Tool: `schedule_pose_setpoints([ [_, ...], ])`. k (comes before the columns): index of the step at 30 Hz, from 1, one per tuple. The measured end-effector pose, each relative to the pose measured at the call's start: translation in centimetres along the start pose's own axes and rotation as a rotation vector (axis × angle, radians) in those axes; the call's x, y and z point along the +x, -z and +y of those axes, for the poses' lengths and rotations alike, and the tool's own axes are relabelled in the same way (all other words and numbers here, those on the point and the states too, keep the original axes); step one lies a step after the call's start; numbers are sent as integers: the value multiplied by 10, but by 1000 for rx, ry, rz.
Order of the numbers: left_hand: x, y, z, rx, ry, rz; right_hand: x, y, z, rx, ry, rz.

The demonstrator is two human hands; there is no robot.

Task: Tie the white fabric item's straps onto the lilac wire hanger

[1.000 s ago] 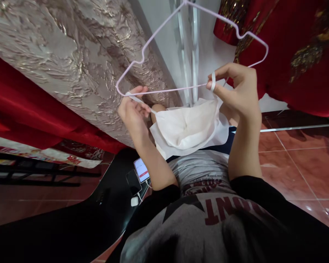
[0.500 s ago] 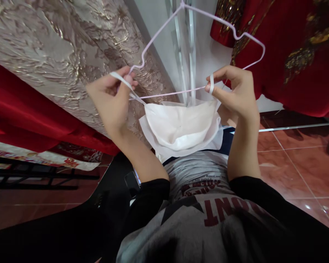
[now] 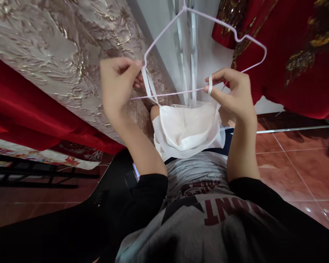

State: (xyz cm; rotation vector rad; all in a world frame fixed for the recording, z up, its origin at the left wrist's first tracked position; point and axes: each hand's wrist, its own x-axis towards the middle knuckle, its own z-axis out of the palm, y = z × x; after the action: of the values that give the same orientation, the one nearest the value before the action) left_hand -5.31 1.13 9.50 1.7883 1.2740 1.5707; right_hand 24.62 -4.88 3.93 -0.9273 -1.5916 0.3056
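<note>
A white strappy garment (image 3: 185, 126) with a sheer outer layer hangs over my lap, below the bar of a pale pink hanger (image 3: 164, 34). My left hand (image 3: 122, 86) is closed at the hanger's left shoulder, its fingertips on the left white strap (image 3: 148, 84), which runs up to the notch there. The hanger's left end is hidden behind this hand. On the other side, my right hand (image 3: 231, 87) pinches the right strap (image 3: 210, 84), which forms a small loop at the thumb and index fingertips, near the hanger's lower bar.
Cream textured fabric (image 3: 71, 69) with red cloth (image 3: 30, 109) hangs at the left. Red fabric with gold sequins (image 3: 293, 58) hangs at the right. Metal poles (image 3: 193, 54) stand behind the hanger. A phone (image 3: 131, 177) lies on a black surface (image 3: 98, 212) beside me. Red tiles (image 3: 293, 157) cover the floor.
My left hand has moved right and slightly up, bringing the left strap to the hanger's notch. The garment has shifted a little right. My right hand has barely moved.
</note>
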Motion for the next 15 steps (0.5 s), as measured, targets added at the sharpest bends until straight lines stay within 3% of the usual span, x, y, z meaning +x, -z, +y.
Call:
schedule_pose_setpoints([
  [4, -20, -23, -44, -408, 35, 192, 0, 0, 3, -26, 13, -5],
  [6, -36, -41, -55, -674, 74, 331, 0, 0, 5, -52, 14, -11],
  [8, -50, -57, -56, -847, 105, 273, 1, -2, 8, -71, 23, -1],
  [11, -60, -70, -48, -903, 129, 141, 1, -5, 18, -89, 64, 74],
  [13, -60, -71, -44, -877, 154, 163, 2, -4, 30, -73, 109, 203],
  [15, -58, -69, -42, -843, 180, 217, 4, 3, 42, -27, 157, 434],
])
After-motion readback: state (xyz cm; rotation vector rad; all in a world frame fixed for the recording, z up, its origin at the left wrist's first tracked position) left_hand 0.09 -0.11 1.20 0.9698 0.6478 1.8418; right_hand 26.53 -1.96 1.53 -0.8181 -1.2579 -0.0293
